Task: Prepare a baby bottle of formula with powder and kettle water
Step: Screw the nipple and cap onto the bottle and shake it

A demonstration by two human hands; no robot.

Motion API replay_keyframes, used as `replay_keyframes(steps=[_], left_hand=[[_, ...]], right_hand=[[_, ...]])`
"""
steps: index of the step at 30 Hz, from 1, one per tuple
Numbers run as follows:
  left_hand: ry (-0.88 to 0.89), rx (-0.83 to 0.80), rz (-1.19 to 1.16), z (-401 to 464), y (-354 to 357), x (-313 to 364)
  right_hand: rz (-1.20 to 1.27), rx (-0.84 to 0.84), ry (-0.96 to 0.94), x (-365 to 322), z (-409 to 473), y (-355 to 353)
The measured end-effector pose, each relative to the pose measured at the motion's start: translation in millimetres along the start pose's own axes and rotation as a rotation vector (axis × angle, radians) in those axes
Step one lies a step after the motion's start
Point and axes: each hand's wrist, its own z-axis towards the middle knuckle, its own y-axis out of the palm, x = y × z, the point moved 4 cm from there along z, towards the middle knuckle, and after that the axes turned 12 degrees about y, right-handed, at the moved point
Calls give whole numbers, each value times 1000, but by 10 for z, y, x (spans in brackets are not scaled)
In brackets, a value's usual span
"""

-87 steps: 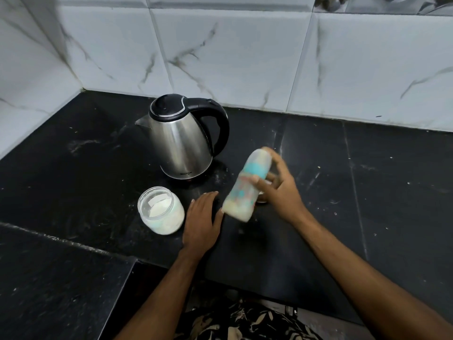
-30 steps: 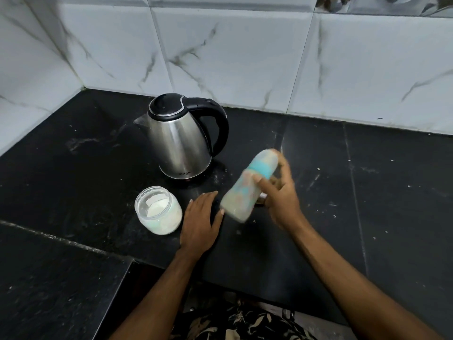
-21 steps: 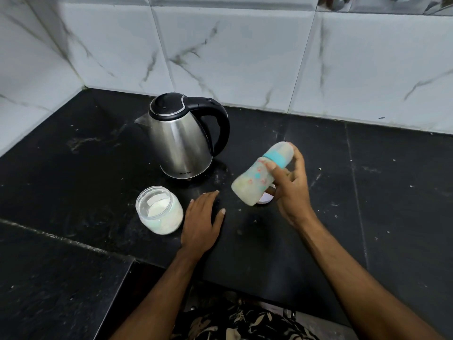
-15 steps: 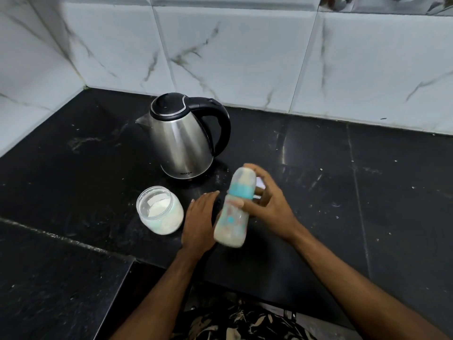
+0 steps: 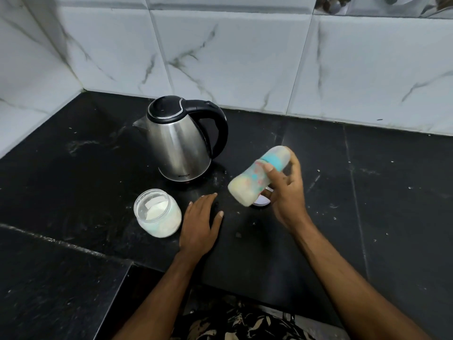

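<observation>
Right hand [image 5: 285,192] fingers clamped around baby bottle [image 5: 257,176], tilted above counter [image 5: 367,192]. Left hand [image 5: 199,224] flat on counter, fingers straight, near powder jar [image 5: 157,214]. Kettle [image 5: 179,143] behind.

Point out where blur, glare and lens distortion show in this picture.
Head view: the baby bottle in the right hand is motion-smeared; the kettle carries soft vertical reflections; tile lines on the wall bow from the wide lens; the powder jar stays sharp.
</observation>
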Motion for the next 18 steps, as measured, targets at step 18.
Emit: replay_keyframes(steps=[18], left_hand=[[37,-60,15,-15,96,-121]], right_hand=[[-389,-334,1,166,-234,117]])
